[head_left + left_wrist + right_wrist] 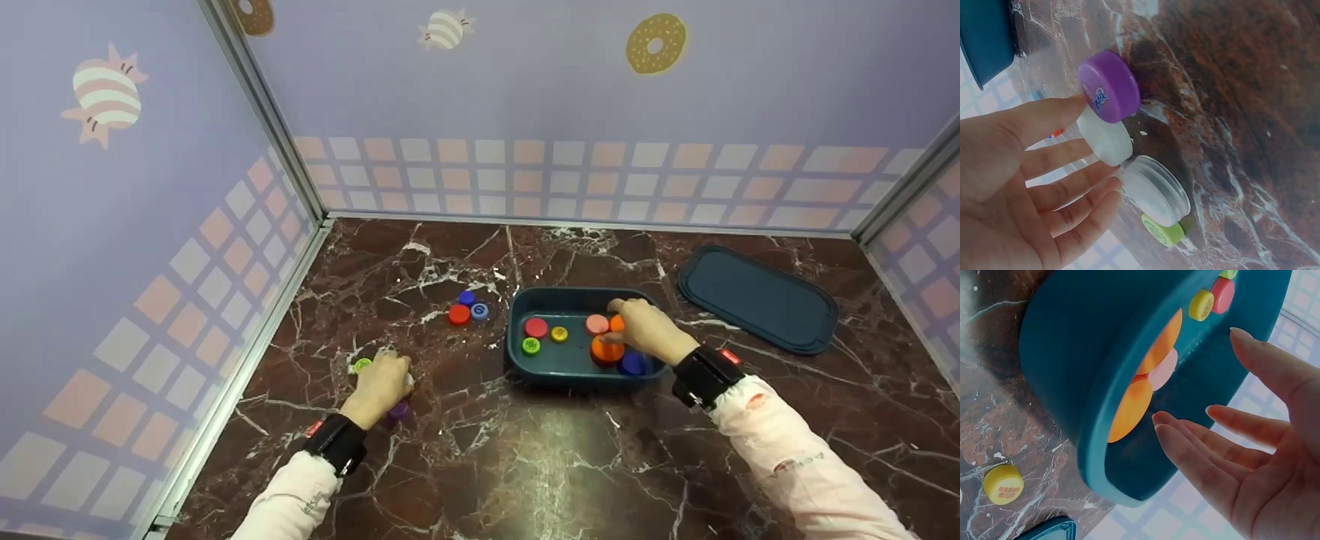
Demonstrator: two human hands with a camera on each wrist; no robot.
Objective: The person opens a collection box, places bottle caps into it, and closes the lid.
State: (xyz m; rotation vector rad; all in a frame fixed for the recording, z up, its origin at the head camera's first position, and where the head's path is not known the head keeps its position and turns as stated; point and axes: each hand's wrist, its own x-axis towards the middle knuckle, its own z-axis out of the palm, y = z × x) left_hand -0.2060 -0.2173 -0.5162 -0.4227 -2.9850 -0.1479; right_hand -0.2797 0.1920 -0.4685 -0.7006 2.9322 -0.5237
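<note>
A dark teal box (570, 375) stands on the marbled table, with several plastic bottle caps inside. Over its right end my right hand (649, 330) has its fingers spread, nothing between them, above an orange cap (606, 349) and a pink cap (597, 324). To the left, my left hand (379, 386) is low at a row of caps. In the left wrist view its thumb and fingers pinch a white cap (1107, 139). Beside that lie a purple cap (1109, 87), a clear-rimmed cap (1157, 191) and a green cap (1162, 229).
Between left hand and box sit a red cap (459, 315) and two blue caps, one a lighter blue cap (479, 310). The teal lid (757, 300) lies right of the box. A yellow cap (1003, 485) is on the table outside the box. Patterned walls (525, 97) enclose the table.
</note>
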